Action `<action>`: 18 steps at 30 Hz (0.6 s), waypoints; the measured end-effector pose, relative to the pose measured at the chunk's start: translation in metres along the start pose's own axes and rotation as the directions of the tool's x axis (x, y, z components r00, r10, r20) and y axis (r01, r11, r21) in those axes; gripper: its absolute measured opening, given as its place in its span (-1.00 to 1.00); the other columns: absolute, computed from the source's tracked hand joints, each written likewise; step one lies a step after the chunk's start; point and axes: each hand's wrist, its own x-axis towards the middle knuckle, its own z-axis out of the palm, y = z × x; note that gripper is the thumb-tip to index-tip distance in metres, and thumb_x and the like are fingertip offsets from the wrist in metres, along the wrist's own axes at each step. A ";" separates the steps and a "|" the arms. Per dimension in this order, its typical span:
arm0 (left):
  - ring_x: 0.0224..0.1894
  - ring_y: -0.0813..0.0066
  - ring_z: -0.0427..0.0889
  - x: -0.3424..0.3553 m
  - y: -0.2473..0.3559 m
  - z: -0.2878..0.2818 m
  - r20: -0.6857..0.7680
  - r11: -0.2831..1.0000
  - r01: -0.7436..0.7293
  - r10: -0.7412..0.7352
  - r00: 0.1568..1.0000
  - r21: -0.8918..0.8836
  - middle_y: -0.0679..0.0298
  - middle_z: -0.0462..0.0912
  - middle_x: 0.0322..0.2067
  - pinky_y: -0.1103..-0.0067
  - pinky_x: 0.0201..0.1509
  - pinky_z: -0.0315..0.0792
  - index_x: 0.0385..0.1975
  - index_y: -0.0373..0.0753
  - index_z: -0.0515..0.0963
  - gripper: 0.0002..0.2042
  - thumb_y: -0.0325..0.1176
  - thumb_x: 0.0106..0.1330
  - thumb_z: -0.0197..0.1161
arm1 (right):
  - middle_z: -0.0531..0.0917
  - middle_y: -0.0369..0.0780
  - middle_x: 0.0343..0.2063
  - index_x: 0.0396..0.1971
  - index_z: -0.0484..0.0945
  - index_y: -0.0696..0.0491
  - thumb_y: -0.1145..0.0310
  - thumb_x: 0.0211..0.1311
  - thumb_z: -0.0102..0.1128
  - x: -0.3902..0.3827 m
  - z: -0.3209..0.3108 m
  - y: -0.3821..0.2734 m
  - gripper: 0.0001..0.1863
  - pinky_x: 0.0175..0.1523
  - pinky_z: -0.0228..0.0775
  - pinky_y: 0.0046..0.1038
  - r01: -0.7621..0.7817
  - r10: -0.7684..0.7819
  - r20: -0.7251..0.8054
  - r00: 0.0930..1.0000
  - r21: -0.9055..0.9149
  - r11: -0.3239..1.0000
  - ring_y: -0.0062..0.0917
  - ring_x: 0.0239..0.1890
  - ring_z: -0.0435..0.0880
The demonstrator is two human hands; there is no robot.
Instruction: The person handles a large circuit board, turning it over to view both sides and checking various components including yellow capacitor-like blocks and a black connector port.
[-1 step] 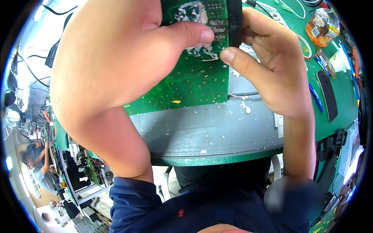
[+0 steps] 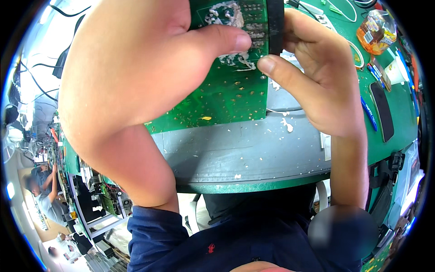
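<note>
A green circuit board (image 2: 217, 99) is tilted up over the grey mat, its solder side toward me. Whitish, flaky residue (image 2: 226, 16) covers part of its upper area. My left hand (image 2: 195, 50) grips the board, thumb pressed flat on that face; its other fingers are hidden. Along the board's right edge runs a black block (image 2: 275, 27). My right hand (image 2: 312, 68) is curled about this edge, with the thumb tip by the board's side and the fingers at the block, their tips partly hidden.
White scraps (image 2: 287, 125) litter the grey mat (image 2: 253, 154) on the green table. To the right lie a phone (image 2: 383, 111), a blue pen (image 2: 368, 113), a white cup (image 2: 395, 72) and a clear jar (image 2: 377, 31) with orange contents. People work far left.
The board and my hands have shifted very slightly to the right. My grip looks the same.
</note>
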 end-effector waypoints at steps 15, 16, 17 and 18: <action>-0.42 0.25 0.55 0.003 -0.003 0.001 -0.006 1.000 0.000 0.000 1.000 0.016 0.10 0.56 -0.46 0.51 -0.28 0.41 -0.26 -0.37 0.49 -0.74 -0.49 0.02 0.28 | 0.53 -0.12 -0.07 0.02 0.38 0.36 0.72 0.07 0.11 0.001 0.008 -0.007 -0.56 0.16 0.27 -0.43 0.064 -0.060 -0.030 0.998 0.136 0.989 -0.49 0.01 0.48; -0.41 0.24 0.55 0.003 -0.003 0.001 -0.007 1.000 -0.001 0.001 1.000 0.019 0.10 0.56 -0.46 0.51 -0.28 0.41 -0.26 -0.37 0.49 -0.73 -0.49 0.01 0.28 | 0.53 -0.12 -0.08 0.02 0.39 0.36 0.72 0.07 0.11 -0.001 0.007 -0.012 -0.57 0.16 0.28 -0.42 0.040 -0.038 -0.022 0.999 0.122 0.992 -0.49 0.01 0.49; -0.41 0.24 0.55 0.003 -0.004 0.001 -0.009 1.000 0.001 -0.001 1.000 0.020 0.10 0.56 -0.46 0.51 -0.28 0.41 -0.26 -0.37 0.49 -0.73 -0.49 0.01 0.28 | 0.53 -0.13 -0.08 0.02 0.39 0.36 0.71 0.07 0.11 -0.001 0.006 -0.014 -0.57 0.15 0.28 -0.42 -0.007 0.008 -0.016 1.000 0.063 0.998 -0.49 0.00 0.49; -0.41 0.24 0.55 0.003 -0.004 0.001 -0.012 1.000 0.001 -0.001 1.000 0.024 0.10 0.56 -0.46 0.51 -0.28 0.41 -0.26 -0.36 0.49 -0.73 -0.49 0.01 0.28 | 0.54 -0.13 -0.08 0.02 0.39 0.36 0.71 0.07 0.12 -0.002 0.005 -0.016 -0.57 0.15 0.28 -0.42 -0.055 0.055 -0.010 0.998 0.004 0.998 -0.49 0.00 0.49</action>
